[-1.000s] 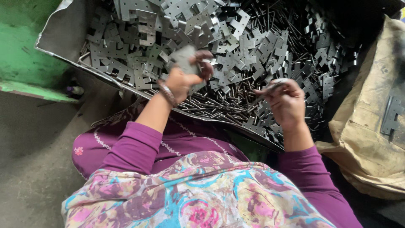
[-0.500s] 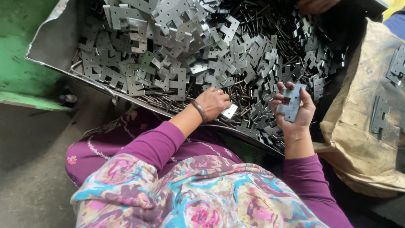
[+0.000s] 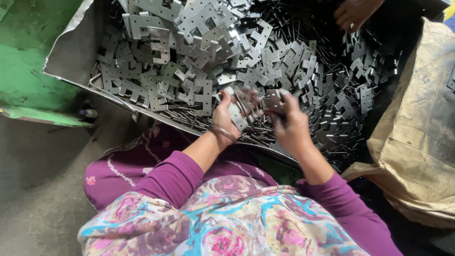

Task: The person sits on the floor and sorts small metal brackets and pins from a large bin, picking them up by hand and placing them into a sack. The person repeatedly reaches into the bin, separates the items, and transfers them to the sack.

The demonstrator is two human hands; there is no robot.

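I see two flat grey metal plates brought together just above the near edge of the pile: one plate [image 3: 237, 116] sits in my left hand [image 3: 225, 118], the other plate [image 3: 274, 100] in my right hand [image 3: 290, 127], and they meet between the hands, though motion blur keeps me from telling whether their edges interlock or only touch. Both look like thin stamped hinge leaves, dull steel with notched edges and small holes. The left grip is closed around its plate with the thumb up beside it; the right grip pinches its plate from above with the fingers curled over. To do this well, I judge the plates should be held near their outer edges so the notched sides stay free, kept level with each other, and lined up before any pressure goes on, since thin stamped edges can bite a bare finger. A thin bangle [image 3: 222, 132] circles the left wrist. Beneath the hands lies a large heap of plates [image 3: 199, 57] of the same kind, mixed with a bed of long thin dark rods [image 3: 294, 23], all held in a shallow sheet-metal tray [image 3: 66, 52]. Another person's hand [image 3: 355, 12] reaches into the far side of the tray. A worn brown sack [image 3: 422, 132] slumps at the right, a green painted surface [image 3: 28, 61] stands at the left, and purple sleeves and a flowered cloth fill the foreground.
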